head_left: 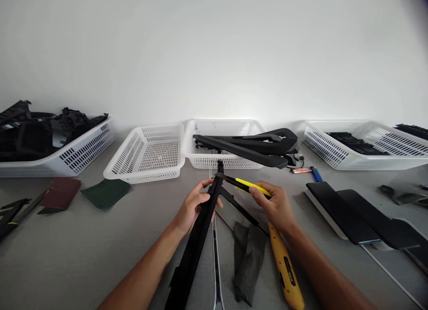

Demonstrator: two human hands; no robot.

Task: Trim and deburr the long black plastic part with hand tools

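While the left hand (190,209) curls its fingers round a long black plastic strip (198,238), thumb against its side, the right hand (276,204) pinches a yellow-and-black utility knife (249,184) between thumb and fingers. From where I stand, the strip slants over the middle of the table (83,247), its broad end towards the near edge and its narrow end towards the far edge, with a thinner arm branching off to the right. The knife's dark tip overlaps that narrow end, though I cannot tell whether it presses in.

Just beside the right wrist, towards the near edge, lies a yellow hand tool (286,269) with a dark slot, and left of it a crumpled dark grey cloth (247,267). Along the far edge stand white plastic baskets (143,177): the middle basket (200,161) carries curved black trim pieces (240,148) jutting over its right side, the leftmost is heaped with black plastic parts (33,135), and one at the right holds dark slatted panels (356,143). Towards the left edge I see a maroon sheet (63,192) near a dark green sheet (106,193); towards the right edge lie flat black-topped devices (344,210).
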